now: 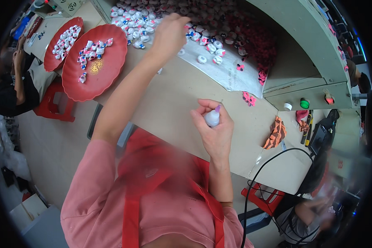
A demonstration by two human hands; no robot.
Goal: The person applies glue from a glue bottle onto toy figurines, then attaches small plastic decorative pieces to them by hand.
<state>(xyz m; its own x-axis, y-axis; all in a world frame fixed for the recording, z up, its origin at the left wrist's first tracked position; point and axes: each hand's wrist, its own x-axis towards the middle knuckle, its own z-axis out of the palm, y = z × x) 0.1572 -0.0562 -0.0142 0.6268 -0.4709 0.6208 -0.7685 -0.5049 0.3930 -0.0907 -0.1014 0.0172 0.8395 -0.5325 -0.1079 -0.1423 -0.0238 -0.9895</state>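
My right hand [217, 128] is wrapped round a small white squeeze bottle [212, 118] with a purple nozzle tip, held over the table. Farther off, my left hand [169, 35] reaches to the heap of small white figure pieces [138, 25] with pink and blue parts. Its back faces up and its fingertips are mostly hidden, so whether it grips a piece does not show. Several loose white pieces [211, 47] lie beside it on a white sheet [219, 74]. Small pink pieces [249, 98] lie by the sheet's near edge.
A red scalloped plate [111, 78] with several finished-looking pieces stands left, a second red plate [53, 45] behind it. The pale green machine housing [306, 41] arches over the heap. An orange-brown cloth [275, 133] and a black cable [273, 159] lie right. Other people sit on both sides.
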